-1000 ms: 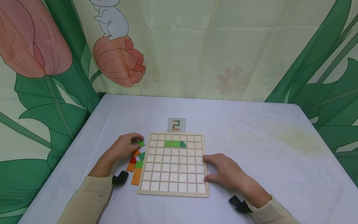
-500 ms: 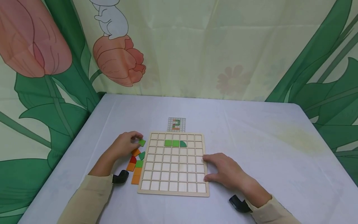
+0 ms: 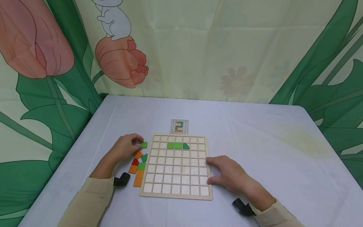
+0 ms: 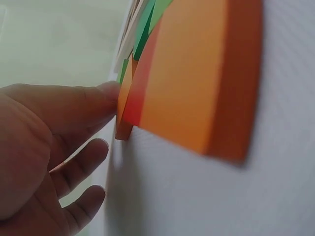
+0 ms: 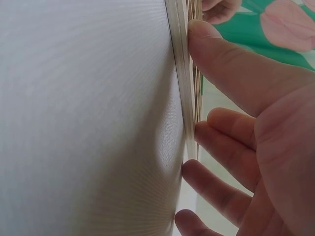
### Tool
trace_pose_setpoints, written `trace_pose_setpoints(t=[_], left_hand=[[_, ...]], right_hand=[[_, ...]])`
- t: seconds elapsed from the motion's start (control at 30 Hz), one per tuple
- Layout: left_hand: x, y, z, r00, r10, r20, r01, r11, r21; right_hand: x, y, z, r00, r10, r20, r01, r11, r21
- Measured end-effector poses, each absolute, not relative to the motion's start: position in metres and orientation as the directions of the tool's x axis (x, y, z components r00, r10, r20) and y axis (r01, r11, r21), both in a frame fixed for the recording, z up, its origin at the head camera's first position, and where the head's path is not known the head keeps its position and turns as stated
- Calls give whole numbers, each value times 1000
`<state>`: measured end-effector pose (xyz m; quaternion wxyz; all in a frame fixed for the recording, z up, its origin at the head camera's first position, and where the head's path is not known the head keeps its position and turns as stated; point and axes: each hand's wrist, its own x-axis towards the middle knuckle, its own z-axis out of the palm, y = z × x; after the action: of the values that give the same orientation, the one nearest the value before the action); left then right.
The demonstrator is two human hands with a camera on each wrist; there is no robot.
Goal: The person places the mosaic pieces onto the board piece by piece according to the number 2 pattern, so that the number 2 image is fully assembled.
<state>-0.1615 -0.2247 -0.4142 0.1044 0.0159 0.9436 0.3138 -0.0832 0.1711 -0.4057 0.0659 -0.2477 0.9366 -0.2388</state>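
Observation:
At the left of the wooden grid board (image 3: 176, 197), my left hand (image 3: 126, 146) pinches a light green square tile (image 3: 144, 145) between thumb and fingers. In the left wrist view most of that tile hides behind an orange tile (image 4: 125, 105) and the thumb. My right hand (image 3: 231, 173) rests its fingertips and thumb on the board's right edge, fingers fairly straight. In one upper row of the board lie two light green squares (image 3: 174, 145) and a dark green quarter-round tile (image 3: 186, 146).
Loose tiles lie along the board's left side: orange squares (image 3: 138, 182), a green square (image 3: 141, 166), a red rounded tile (image 3: 135, 162) and a dark green one (image 3: 144, 158). A small pattern card (image 3: 179, 126) lies behind the board on the white-covered table (image 3: 255, 132).
The green square tile has turned at my left fingertips and now lies straighter, nearer level with the board's rows. My left hand has shifted very slightly; the right hand stays put.

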Motion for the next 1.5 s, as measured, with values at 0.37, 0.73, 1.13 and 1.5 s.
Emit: trace_pose_setpoints(t=[0.37,0.73,1.13,1.5], left_hand=[[-161,-225,-414,-980,95,-175,-28,804,594],[-157,-206,-402,-978,157,-136,41,786,617],[-154,-173,-392,-952,296,-82,180,753,633],[-153,-146,-391,-914,403,-49,288,730,619]], right_hand=[[-82,172,-406,-869,-496,-4,-431,759,-488],[-83,172,-407,-868,-496,-10,-430,762,-484],[-82,171,-407,-872,-489,-20,-417,765,-490],[-84,171,-408,-875,-483,-23,-416,776,-475]])
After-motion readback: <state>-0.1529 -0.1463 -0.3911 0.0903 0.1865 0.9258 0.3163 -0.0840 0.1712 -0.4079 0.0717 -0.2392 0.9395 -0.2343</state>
